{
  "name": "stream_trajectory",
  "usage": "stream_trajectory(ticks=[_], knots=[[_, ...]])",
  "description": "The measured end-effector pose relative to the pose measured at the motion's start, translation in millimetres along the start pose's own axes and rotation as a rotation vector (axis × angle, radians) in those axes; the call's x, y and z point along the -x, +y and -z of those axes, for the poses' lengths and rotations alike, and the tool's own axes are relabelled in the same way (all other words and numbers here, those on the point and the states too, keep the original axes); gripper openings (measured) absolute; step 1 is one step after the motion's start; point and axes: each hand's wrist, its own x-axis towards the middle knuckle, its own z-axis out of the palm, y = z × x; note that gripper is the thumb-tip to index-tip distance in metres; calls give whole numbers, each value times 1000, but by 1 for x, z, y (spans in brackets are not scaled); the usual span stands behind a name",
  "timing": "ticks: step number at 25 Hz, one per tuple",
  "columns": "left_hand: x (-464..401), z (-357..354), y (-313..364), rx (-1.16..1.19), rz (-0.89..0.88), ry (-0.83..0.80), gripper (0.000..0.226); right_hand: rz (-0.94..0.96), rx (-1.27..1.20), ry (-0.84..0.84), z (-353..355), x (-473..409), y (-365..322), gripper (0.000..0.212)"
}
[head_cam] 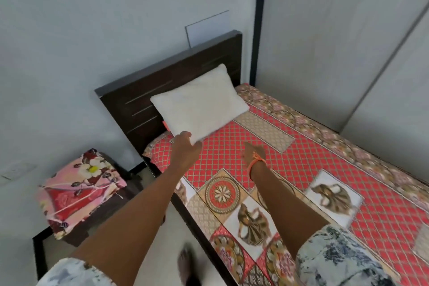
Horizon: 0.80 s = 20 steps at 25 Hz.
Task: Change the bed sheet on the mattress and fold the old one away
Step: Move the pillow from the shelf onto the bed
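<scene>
Step now: I think the person is taking the white pillow (199, 102) off the bed so the sheet can come off.
Left hand (185, 146): it holds the near corner of the pillow; the fingers go under the edge and the thumb sits on top, so it looks like a pinch.
Right hand (254, 152): it rests on the red sheet (325, 169) just right of the pillow; I cannot tell if its fingers are spread or together.
Where the sheet is: the red patterned sheet lies flat on the bed and covers the mattress.
Folded cloth (81, 190): a flowery folded cloth sits on a low stool left of the bed; it may be the other sheet.
Do it well: grab more of the pillow than 1 corner, lift it clear, then put it somewhere off the sheet. Use both hands so it does not drag the sheet.
Writing: no words or brand names can be read.
</scene>
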Motion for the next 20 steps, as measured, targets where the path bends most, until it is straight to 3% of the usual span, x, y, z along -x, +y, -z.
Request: stream_trajectory(ticks=[3, 7, 11, 15, 16, 20], knots=[[-114, 16, -21, -71, 20, -8, 55, -80, 2, -45, -69, -64, -23, 57], [-290, 27, -58, -268, -17, -55, 49, -228, -88, -22, -182, -171, -34, 56], [-433, 19, -89, -495, -231, -46, 53, -400, -212, -20, -277, -261, -29, 69], [-536, -10, -131, -621, -246, -100, 77, -472, -276, 37, -342, -365, -1, 108], [-550, -16, -142, -655, -236, -99, 81, -479, -298, 51, -350, -381, 5, 109], [-574, -29, -162, -740, -280, -39, 99, -493, -500, 98, -358, -402, 16, 74]])
